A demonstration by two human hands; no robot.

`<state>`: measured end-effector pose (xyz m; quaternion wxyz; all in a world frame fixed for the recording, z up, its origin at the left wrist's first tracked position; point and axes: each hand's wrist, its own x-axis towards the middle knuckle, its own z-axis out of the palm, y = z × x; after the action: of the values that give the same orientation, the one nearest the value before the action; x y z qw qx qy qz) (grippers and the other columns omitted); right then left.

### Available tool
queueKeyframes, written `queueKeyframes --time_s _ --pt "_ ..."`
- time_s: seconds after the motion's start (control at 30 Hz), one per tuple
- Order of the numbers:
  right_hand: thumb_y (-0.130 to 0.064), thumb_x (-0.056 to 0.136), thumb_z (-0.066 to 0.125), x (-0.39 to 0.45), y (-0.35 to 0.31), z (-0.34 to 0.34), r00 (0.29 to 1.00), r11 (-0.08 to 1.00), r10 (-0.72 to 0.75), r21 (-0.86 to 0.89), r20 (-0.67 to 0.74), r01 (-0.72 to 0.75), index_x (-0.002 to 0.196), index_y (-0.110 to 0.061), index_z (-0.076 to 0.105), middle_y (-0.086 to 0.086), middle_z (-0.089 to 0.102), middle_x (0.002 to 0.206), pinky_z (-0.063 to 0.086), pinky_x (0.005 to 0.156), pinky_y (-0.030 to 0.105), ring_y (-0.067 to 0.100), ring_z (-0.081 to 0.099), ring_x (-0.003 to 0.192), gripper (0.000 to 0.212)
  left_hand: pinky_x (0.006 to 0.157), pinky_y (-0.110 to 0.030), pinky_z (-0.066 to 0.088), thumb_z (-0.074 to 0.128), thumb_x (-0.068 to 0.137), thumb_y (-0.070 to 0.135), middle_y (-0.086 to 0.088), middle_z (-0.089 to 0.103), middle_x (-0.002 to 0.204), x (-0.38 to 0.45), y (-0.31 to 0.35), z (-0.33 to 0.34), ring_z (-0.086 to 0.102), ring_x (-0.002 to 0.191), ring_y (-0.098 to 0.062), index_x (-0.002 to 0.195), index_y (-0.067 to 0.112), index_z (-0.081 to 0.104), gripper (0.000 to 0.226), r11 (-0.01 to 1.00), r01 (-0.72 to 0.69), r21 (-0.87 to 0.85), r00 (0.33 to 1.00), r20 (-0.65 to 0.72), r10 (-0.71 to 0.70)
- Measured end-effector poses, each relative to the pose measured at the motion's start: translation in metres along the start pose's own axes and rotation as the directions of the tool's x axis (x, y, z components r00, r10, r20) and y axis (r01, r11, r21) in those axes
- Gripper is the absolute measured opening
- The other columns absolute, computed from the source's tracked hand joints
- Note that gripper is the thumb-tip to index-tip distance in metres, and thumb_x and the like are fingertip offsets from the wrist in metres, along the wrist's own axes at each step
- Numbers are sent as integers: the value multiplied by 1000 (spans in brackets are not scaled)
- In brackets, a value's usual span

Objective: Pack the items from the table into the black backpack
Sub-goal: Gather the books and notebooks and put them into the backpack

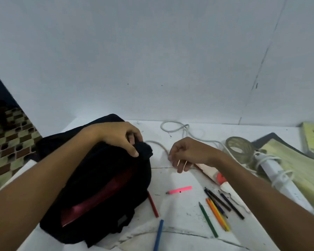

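Observation:
A black backpack (101,178) with a dark red stripe lies on the white table at the left. My left hand (120,137) grips the backpack's top edge at its right end. My right hand (190,153) hovers just right of the backpack, fingers loosely curled and apart, holding nothing. Loose on the table lie a pink pencil (179,189), a red pencil (153,204), a blue pencil (158,234), a green pencil (208,219) and a bunch of coloured pencils (218,209). A white tube with a red band (219,179) lies under my right wrist.
A white cable (178,128) loops along the wall. A roll of clear tape (240,149), a white power strip wrapped in cord (277,176) and yellow-green books (301,169) fill the right side. The table's left edge drops to a tiled floor (11,138).

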<state>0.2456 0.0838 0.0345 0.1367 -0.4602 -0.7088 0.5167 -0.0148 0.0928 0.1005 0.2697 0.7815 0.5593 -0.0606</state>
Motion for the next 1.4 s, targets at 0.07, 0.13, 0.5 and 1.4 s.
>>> queueKeyframes --time_s 0.07,0.13,0.5,1.4 --pt "-9 85 60 -6 8 -8 995 999 -21 -33 -101 18 88 0 65 9 68 76 51 58 27 24 69 66 10 83 -24 51 78 54 56 13 65 99 17 15 7 63 79 1 110 36 63 61 1000 -13 4 1000 -22 13" --pt "-10 85 62 -14 21 -19 974 993 -51 -115 -221 27 86 -2 65 3 67 72 51 58 27 21 69 64 9 86 -26 50 79 68 48 15 65 98 37 33 16 62 84 0 109 37 61 46 999 -49 9 996 -74 50" --pt "-12 83 60 -132 119 -112 725 945 -35 -259 -688 -200 96 -15 68 -6 64 81 49 68 23 10 62 75 15 78 -27 53 74 82 22 9 69 90 152 171 87 65 82 -6 97 32 64 21 895 -441 -72 889 -177 423" --pt "-15 86 55 -221 339 -310 99 808 380 278 -919 -520 107 -9 64 7 65 105 50 72 34 24 60 90 23 71 -10 39 65 86 16 0 63 120 356 440 177 56 95 -12 116 17 63 30 853 -426 -300 899 -240 365"
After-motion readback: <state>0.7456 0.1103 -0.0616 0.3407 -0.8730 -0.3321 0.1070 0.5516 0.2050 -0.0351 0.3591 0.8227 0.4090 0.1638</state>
